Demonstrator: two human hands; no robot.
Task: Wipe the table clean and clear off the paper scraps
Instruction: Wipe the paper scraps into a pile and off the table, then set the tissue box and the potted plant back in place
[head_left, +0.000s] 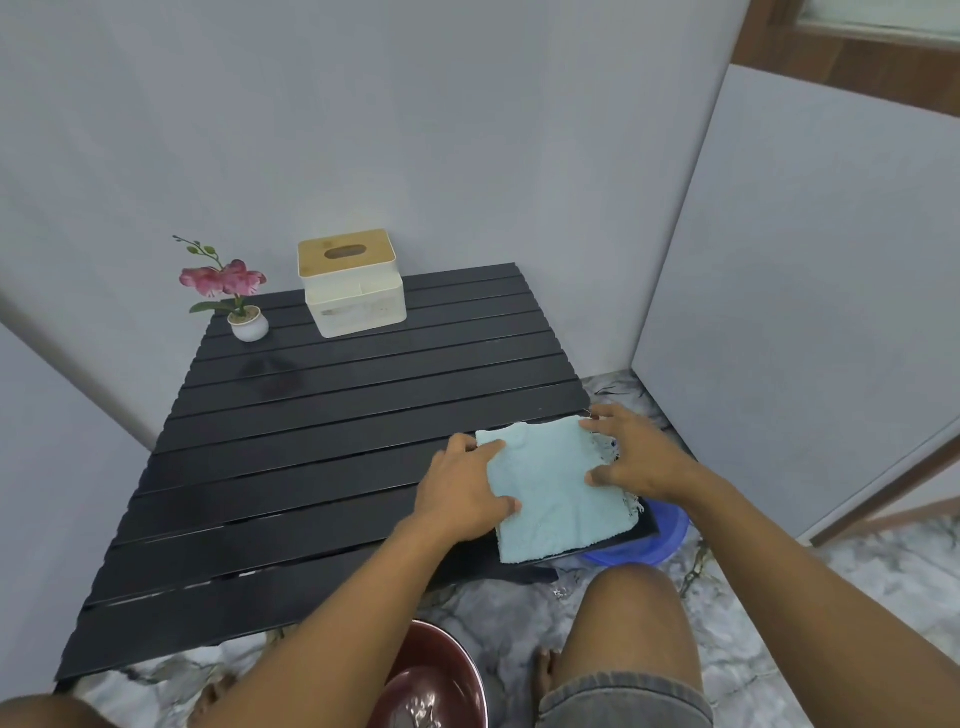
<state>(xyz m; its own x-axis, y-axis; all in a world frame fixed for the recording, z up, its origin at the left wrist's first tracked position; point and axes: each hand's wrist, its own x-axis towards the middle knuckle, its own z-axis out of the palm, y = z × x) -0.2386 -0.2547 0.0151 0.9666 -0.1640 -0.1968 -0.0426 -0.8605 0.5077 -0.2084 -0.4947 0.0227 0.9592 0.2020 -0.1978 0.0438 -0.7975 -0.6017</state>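
- A person sits at a low black counter (322, 441) made of long parallel slats with narrow gaps between them; its surface looks smooth and faintly shiny.
- A pale blue cloth (556, 488), soft and nubbly like terry, lies flat as a rough square at the near right corner of the counter.
- The left hand (462, 493) rests on the cloth's left edge, grip loose, fingers flat on the fabric rather than clenched.
- The right hand (634, 457) presses the cloth's right, frayed edge, fingers spread, grip likewise not closed around it.
- No paper scraps are visible on the counter.
- Judged step: smoothing or folding the cloth, either for a wiping pass or to finish; which, I cannot tell.
- A next wipe would call for flat, even pressure along the slats.
- At the far edge stand a white tissue box (353, 291) with a wooden lid and a small potted pink flower (234, 291).
- On the marbled floor sit a blue basin (660, 535) and a dark red bowl (436, 680).
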